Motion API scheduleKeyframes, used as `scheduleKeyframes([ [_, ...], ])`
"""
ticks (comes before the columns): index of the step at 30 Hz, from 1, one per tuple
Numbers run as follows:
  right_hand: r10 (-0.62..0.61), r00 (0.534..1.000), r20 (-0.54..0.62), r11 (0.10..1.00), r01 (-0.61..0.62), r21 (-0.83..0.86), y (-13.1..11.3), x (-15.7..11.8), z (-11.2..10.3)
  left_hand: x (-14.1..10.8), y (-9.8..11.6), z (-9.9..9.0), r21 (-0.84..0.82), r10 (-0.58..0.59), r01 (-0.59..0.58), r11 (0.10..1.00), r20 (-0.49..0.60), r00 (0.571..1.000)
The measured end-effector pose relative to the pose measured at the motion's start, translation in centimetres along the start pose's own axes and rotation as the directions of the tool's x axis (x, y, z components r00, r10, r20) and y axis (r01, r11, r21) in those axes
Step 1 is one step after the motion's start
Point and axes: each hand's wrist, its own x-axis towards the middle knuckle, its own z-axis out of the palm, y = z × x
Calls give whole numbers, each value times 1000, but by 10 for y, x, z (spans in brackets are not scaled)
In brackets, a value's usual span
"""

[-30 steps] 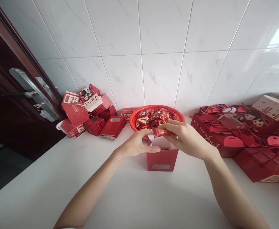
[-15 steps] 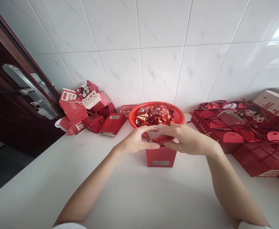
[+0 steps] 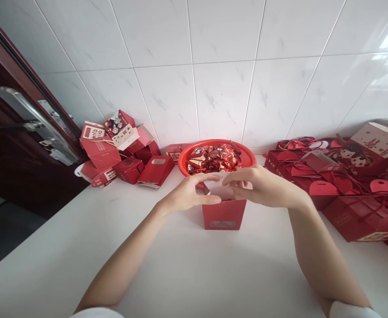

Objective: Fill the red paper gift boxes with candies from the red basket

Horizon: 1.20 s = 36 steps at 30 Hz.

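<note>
The left hand [image 3: 190, 193], thumb and fingers spread in a C, touches the candy box [image 3: 223, 213]; the right hand [image 3: 265, 186], loosely curled, thumb apart, reaches over its mouth. Both forearms angle inward. The box stands upright, long axis vertical, opening up, on the worktop [image 3: 180, 274] just before the red colander [image 3: 182, 165].

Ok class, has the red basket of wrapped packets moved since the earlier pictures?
No: the red basket keeps its place against the joints of the tiled wall; only the view shifted slightly.
</note>
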Motion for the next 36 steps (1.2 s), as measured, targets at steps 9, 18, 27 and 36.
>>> scheduleKeyframes([
  [9, 226, 974, -20, 973, -227, -39, 24, -3, -15, 6, -16, 6, 125, 104, -85, 989, -153, 983],
  [18, 184, 981, 62, 981, -187, 42, 48, 14, 1, 5, -22, 3, 251, 236, -206, 946, -93, 967],
  [27, 87, 991, -103, 982, -68, 176, 44, 12, -1, 5, -25, 4, 108, 258, -235, 966, -346, 902],
  [36, 102, 995, 6, 923, -97, 372, 44, 9, -2, 4, -19, 3, -26, 230, -264, 964, -413, 881],
])
